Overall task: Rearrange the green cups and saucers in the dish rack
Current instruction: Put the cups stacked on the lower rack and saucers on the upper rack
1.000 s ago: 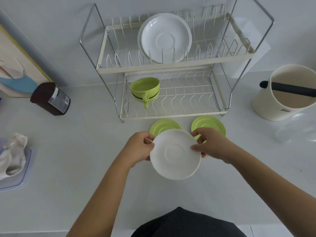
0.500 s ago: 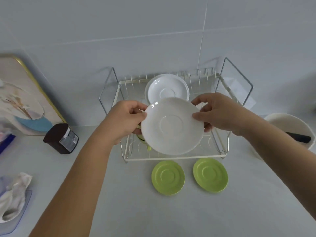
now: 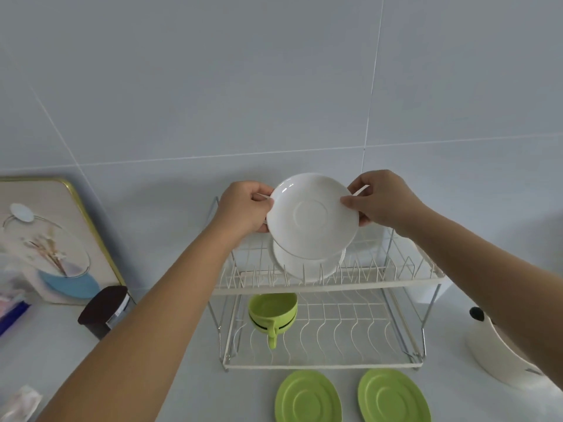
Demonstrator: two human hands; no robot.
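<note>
A white saucer (image 3: 312, 216) is held upright over the top tier of the two-tier wire dish rack (image 3: 329, 287). My left hand (image 3: 243, 210) grips its left rim and my right hand (image 3: 380, 201) grips its right rim. Behind and below it another white saucer (image 3: 304, 269) stands in the top tier's slots. Two stacked green cups (image 3: 272, 313) sit on the lower tier at the left, handle toward me. Two green saucers (image 3: 307, 399) (image 3: 393, 397) lie flat on the counter in front of the rack.
A cream utensil holder (image 3: 499, 351) with a black handle stands at the right. A dark jar (image 3: 103, 310) lies left of the rack, with a gold-framed picture board (image 3: 45, 239) leaning on the wall behind it. A cloth (image 3: 21, 403) lies at the lower left.
Both hands have lifted the white saucer from low over the counter up to above the rack's top tier, in front of the standing white saucer. The camera has tilted upward.
</note>
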